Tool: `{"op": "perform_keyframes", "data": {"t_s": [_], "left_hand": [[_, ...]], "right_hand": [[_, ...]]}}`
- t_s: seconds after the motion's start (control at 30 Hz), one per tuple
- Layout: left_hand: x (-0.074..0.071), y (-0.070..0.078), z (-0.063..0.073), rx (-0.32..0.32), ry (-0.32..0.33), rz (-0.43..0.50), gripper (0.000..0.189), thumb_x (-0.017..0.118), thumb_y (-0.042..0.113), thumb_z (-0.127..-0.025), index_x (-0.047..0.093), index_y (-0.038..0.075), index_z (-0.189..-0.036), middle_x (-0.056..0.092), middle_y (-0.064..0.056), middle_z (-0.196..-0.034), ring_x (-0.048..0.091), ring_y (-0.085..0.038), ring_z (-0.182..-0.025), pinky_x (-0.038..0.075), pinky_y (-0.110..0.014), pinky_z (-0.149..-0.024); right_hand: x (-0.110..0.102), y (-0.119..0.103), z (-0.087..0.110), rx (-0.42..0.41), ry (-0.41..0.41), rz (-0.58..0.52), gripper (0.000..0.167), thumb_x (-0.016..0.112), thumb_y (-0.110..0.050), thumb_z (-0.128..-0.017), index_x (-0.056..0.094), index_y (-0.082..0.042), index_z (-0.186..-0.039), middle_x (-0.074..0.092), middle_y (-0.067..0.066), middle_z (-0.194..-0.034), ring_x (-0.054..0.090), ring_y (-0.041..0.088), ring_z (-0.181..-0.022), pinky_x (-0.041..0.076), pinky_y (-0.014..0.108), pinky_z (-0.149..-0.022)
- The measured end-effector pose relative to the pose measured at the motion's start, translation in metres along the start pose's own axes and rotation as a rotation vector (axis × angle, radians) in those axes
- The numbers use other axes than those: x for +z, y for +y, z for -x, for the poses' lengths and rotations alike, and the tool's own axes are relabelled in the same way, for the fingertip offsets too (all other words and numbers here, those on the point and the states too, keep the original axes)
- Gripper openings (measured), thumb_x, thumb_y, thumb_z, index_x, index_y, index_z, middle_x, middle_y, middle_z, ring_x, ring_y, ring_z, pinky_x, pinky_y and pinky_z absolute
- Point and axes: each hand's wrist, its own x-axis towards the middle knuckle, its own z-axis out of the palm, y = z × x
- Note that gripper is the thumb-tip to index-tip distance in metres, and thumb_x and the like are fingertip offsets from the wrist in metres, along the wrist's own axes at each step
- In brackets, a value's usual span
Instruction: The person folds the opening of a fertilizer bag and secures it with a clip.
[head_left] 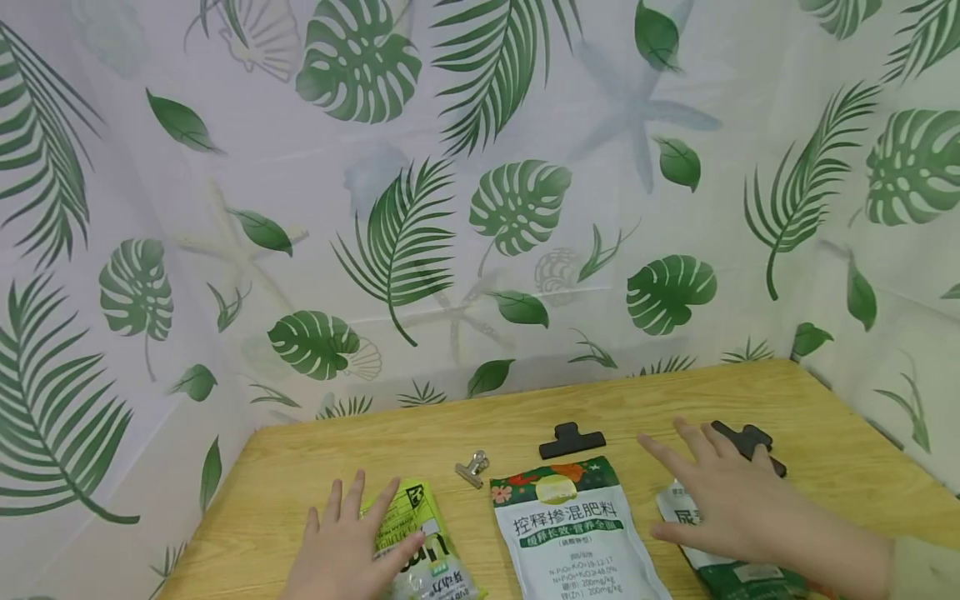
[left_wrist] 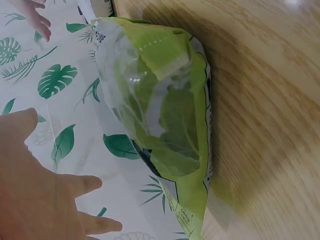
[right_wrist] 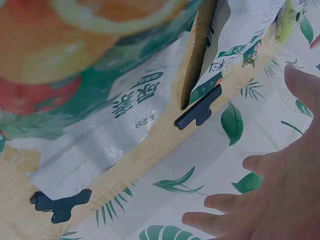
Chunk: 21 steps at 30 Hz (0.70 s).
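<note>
Below the left hand (head_left: pixel 345 542), at the left of the row on the wooden table (head_left: pixel 300 467), a yellow-green bag (head_left: pixel 441 543) was laid, marked with large letters of which "Um" could be read. Through its clear film, greenish folds were shown; its contents could not be made out. The left grip was unclosed, its fingers spread. At the row's right end, a white-and-green bag (right_wrist: pixel 117 97) printed 尿素 was partly covered, from the head view, by the right hand (head_left: pixel 727 500), whose grip was likewise spread, with nothing grasped. Between these, a white bag (head_left: pixel 573 537) was laid face up, lettered 控释掺混肥料, with 缓释长效·营养全面 on a green band and "200mg/kg" given twice lower down. Its contents were hidden by the printed packaging. Beyond the bags, a small metal clip (head_left: pixel 472 469), a black clip (head_left: pixel 572 442) and a second black clip (head_left: pixel 752 442) were set out, the last near the right hand. Behind the table, a white cloth (head_left: pixel 300 167) printed with green leaves was hung.
</note>
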Motion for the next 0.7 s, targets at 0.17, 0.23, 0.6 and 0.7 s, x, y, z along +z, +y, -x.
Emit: {"op": "perform_keyframes", "data": {"t_s": [0.17,0.23,0.6,0.7], "left_hand": [[-0.002,-0.004,-0.001,-0.001,-0.013,-0.003,0.082,0.051,0.077,-0.098,0.05,0.023,-0.159,0.038,-0.029,-0.167,0.033,-0.063,-0.15,0.031,-0.084,-0.112],[-0.002,-0.006,-0.001,0.004,-0.013,0.002,0.081,0.051,0.076,-0.099,0.051,0.021,-0.159,0.039,-0.03,-0.166,0.034,-0.063,-0.149,0.031,-0.083,-0.113],[-0.005,-0.014,0.0,0.002,-0.003,0.005,0.074,0.047,0.07,-0.103,0.055,0.018,-0.156,0.046,-0.031,-0.16,0.044,-0.062,-0.143,0.037,-0.08,-0.111],[-0.007,-0.016,0.001,-0.007,-0.006,0.017,0.075,0.047,0.07,-0.104,0.056,0.016,-0.154,0.048,-0.032,-0.158,0.047,-0.061,-0.141,0.041,-0.077,-0.109]], "right_hand": [[0.0,-0.005,-0.006,-0.013,-0.013,0.0,0.103,0.068,-0.082,-0.083,0.042,-0.023,-0.163,0.042,0.034,-0.16,0.049,0.065,-0.135,0.036,0.094,-0.088],[0.0,-0.008,-0.007,-0.021,-0.011,-0.006,0.101,0.068,-0.081,-0.084,0.043,-0.022,-0.163,0.043,0.034,-0.16,0.049,0.064,-0.135,0.038,0.092,-0.089],[-0.003,-0.032,-0.017,-0.074,-0.013,-0.115,0.097,0.075,-0.071,-0.087,0.044,-0.018,-0.162,0.046,0.036,-0.156,0.052,0.064,-0.132,0.046,0.082,-0.095],[-0.005,-0.04,-0.021,-0.071,-0.041,-0.151,0.097,0.076,-0.069,-0.087,0.043,-0.018,-0.163,0.045,0.036,-0.157,0.052,0.063,-0.134,0.047,0.079,-0.098]]}}
